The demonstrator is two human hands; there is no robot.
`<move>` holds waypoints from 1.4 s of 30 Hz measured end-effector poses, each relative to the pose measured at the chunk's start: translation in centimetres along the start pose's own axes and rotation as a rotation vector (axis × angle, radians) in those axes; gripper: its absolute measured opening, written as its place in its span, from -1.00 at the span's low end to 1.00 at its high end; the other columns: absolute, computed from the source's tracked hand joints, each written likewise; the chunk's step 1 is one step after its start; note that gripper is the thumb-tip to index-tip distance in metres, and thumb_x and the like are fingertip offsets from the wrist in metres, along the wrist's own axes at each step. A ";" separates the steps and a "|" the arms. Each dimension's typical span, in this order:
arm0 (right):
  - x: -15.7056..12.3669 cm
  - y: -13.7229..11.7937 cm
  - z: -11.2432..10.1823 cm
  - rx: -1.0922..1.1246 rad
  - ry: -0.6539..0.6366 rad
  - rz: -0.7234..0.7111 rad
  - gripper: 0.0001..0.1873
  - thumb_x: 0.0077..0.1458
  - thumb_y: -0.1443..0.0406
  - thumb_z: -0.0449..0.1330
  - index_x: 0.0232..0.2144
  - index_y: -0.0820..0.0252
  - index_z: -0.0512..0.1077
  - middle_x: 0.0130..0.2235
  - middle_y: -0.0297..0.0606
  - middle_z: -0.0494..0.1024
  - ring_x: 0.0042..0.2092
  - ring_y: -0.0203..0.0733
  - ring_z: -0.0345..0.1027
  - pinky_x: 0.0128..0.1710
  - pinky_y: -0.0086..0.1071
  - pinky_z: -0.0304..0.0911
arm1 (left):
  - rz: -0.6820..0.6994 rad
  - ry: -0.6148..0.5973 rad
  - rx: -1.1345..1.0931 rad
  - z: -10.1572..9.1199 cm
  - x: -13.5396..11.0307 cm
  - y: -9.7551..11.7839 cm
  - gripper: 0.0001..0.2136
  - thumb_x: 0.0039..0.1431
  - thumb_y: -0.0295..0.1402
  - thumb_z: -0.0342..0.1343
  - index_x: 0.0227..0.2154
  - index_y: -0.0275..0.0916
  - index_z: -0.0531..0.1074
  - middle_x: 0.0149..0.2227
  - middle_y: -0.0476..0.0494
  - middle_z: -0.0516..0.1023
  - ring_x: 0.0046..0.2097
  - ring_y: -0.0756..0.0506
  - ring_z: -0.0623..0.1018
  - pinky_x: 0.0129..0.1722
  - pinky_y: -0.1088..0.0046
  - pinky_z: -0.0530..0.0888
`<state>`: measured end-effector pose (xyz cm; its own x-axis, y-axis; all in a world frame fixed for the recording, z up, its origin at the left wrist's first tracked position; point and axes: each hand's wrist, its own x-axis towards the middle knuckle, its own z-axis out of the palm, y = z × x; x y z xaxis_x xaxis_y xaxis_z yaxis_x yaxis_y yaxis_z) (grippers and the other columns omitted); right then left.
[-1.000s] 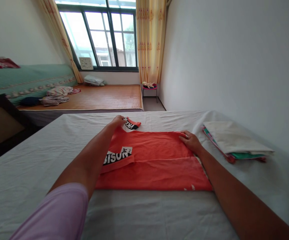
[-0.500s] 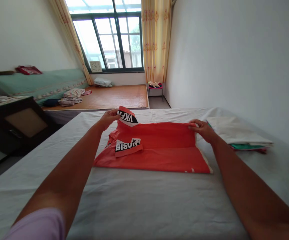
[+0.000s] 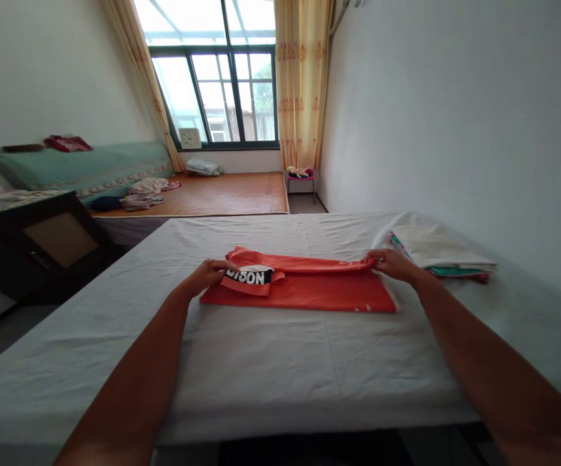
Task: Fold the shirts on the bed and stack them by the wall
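An orange-red T-shirt (image 3: 319, 288) lies partly folded on the white sheet, its far edge turned over toward me. A sleeve with a black band and white letters rests on its left part. My left hand (image 3: 207, 275) is closed on the shirt's left end beside the lettered sleeve, fingertips on the cloth. At the far right corner my right hand (image 3: 389, 262) pinches the folded edge of the shirt. Cloth hides some of the fingertips of both hands.
A stack of folded clothes (image 3: 442, 252) sits right of my right hand, near the wall. Beyond the white sheet (image 3: 270, 375) stand a bed with a brown mat (image 3: 241, 191) and a small stool (image 3: 301, 176). A dark cabinet (image 3: 42, 239) is at left.
Both hands have brought the shirt's far edge down toward me and folded it over, so the shirt is narrower. The lettered flap at the far left is no longer raised. The view has shifted slightly.
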<state>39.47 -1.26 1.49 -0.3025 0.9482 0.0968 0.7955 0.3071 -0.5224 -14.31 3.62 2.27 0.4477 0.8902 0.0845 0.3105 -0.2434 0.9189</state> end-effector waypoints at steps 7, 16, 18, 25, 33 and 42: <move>0.4 -1.5 0.7 -0.362 -0.082 0.093 -0.63 -0.06 0.42 0.09 -0.22 0.08 0.56 -0.07 -0.13 0.57 -0.02 -0.01 0.39 -0.05 -0.19 0.28 | 0.033 0.009 0.154 -2.1 0.4 -0.4 -0.71 -0.08 -0.22 0.20 -0.30 -0.25 0.61 -0.25 -0.15 0.65 -0.13 -0.20 0.58 -0.06 0.26 0.47; 4.6 -5.8 9.0 -0.436 0.013 0.007 -0.49 0.27 0.10 -0.11 0.16 0.15 0.32 0.21 -0.10 0.33 0.21 -0.02 0.16 0.19 -0.09 0.06 | -0.221 0.359 0.715 -2.0 8.5 -3.5 -0.60 0.06 -0.22 0.11 -0.03 -0.20 0.49 -0.30 -0.12 0.64 -0.22 -0.12 0.58 -0.20 0.44 0.45; 4.6 -5.4 10.5 -0.431 0.066 -0.012 -0.45 0.29 0.08 -0.16 0.21 0.15 0.25 0.24 -0.13 0.28 0.25 -0.05 0.10 0.24 -0.09 -0.01 | -0.231 0.353 0.757 -1.7 9.6 -4.0 -0.61 0.02 -0.22 0.15 -0.05 -0.14 0.51 -0.27 -0.10 0.64 -0.17 -0.15 0.57 -0.16 0.43 0.45; 4.2 -4.3 10.7 -0.441 0.095 -0.033 -0.46 0.30 0.09 -0.20 0.22 0.09 0.24 0.25 -0.19 0.28 0.25 -0.09 0.10 0.25 -0.12 -0.04 | -0.190 0.359 0.813 -2.9 9.2 -5.3 -0.70 0.12 -0.28 0.04 -0.11 -0.08 0.55 -0.13 -0.09 0.60 -0.02 -0.14 0.51 0.00 0.41 0.40; 4.2 -4.6 10.3 -0.394 0.079 -0.005 -0.47 0.28 0.09 -0.15 0.21 0.07 0.26 0.24 -0.21 0.28 0.25 -0.08 0.11 0.24 -0.10 -0.02 | 0.085 -0.241 0.445 -4.2 3.3 -0.2 -0.70 -0.05 -0.28 0.16 -0.21 -0.14 0.60 -0.03 -0.13 0.54 0.03 -0.18 0.48 0.01 0.33 0.42; 3.6 -5.0 10.3 -0.404 0.126 -0.030 -0.51 0.28 0.16 -0.11 0.17 0.13 0.31 0.20 -0.17 0.34 0.22 -0.08 0.15 0.23 -0.11 0.01 | 0.080 -0.214 0.407 -1.9 -0.5 -0.5 -0.75 0.00 -0.18 0.18 -0.29 -0.13 0.63 -0.03 -0.15 0.56 0.03 -0.19 0.49 0.12 0.34 0.33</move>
<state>28.96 -0.24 -4.25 -0.2819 0.9333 0.2223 0.9368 0.3178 -0.1462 -16.24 4.06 2.51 0.6328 0.7738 0.0282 0.5528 -0.4770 0.6833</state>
